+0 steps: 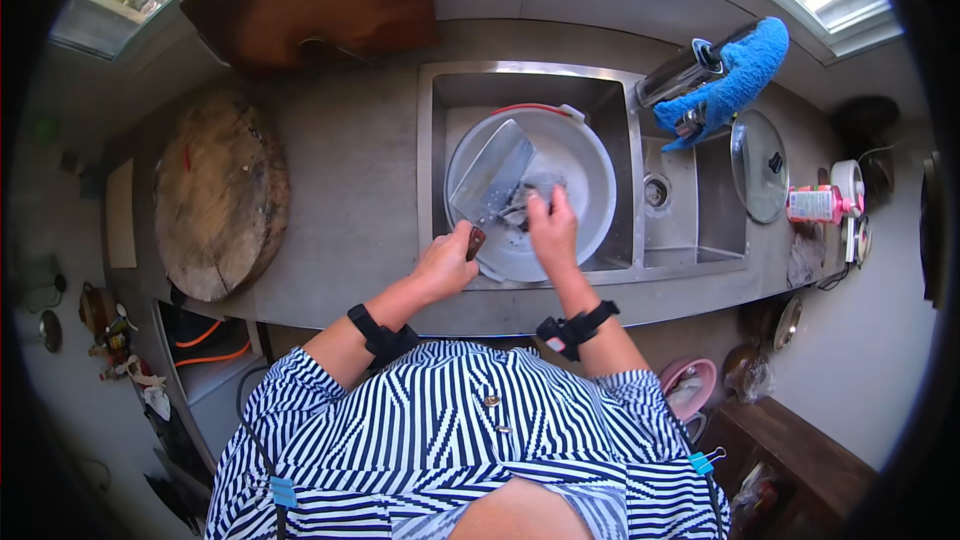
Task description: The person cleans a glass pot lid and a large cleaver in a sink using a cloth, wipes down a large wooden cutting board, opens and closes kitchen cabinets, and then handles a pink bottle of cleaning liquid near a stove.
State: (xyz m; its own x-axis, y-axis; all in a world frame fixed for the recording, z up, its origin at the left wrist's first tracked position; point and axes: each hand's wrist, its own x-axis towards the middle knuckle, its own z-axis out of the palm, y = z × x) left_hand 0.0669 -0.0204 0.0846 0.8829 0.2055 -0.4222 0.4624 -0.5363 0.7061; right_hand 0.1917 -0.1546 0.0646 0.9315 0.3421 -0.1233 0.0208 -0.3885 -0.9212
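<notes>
My left hand [448, 262] grips the brown handle of a cleaver [495, 174]. Its broad, wet metal blade slants up and to the left over a pale plastic basin [602, 221]. The basin, with a red-and-white bail handle along its far rim, stands in the larger bowl of a steel sink [525, 67]. Inside the basin, my right hand [553, 229] has its fingertips at a blurred dark grey clump [516, 211], just right of the blade. Whether the fingers hold that clump or only touch it is unclear. Small dark bits lie on the basin floor.
A thick round wooden chopping block [221, 199] rests on the counter at left. A blue cloth [754, 64] drapes over the faucet [675, 76]. On the right, a glass lid [759, 165] leans by the smaller sink bowl [667, 236], near a pink bottle [814, 205]. A brown board [322, 0] leans behind.
</notes>
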